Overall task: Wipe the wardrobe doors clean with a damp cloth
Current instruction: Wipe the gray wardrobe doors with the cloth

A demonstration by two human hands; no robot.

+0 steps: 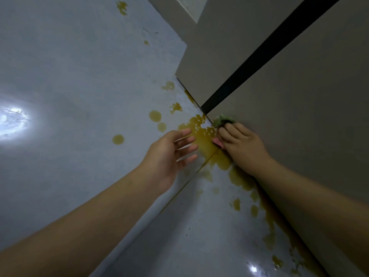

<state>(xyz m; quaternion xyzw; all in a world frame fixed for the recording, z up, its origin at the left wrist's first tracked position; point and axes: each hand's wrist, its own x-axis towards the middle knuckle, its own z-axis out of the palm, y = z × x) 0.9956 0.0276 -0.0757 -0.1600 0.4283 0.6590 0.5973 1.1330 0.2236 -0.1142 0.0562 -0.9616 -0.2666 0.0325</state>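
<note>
While the right hand [242,143] presses low against the wardrobe door [303,100], its fingers curl over a bunched cloth [222,121] and hold it to the panel just above the bottom edge. Only part of the cloth shows: a greenish wad beyond the fingertips and a pink corner beside the thumb. From those two bits, its long axis seems to run roughly along the door's lower edge, the green end pointing toward the dark vertical gap [265,50] between this door and the neighbouring door [225,47]; the rest is hidden under the hand, so its full shape cannot be told.

Away from the cloth, the left hand [171,154] hovers over the floor [69,76], fingers straight and slightly spread, holding nothing. Its fingertips point toward the right hand, and the two are near but apart.

Below the hands, a yellow-brown liquid spill [201,134] lies on the glossy grey floor, pooled against the foot of the doors and trailing along it toward the viewer. Separate round drops lie farther out on the tiles. A tile joint [179,193] crosses the floor beneath the left forearm, and bright light reflects at the left edge.
</note>
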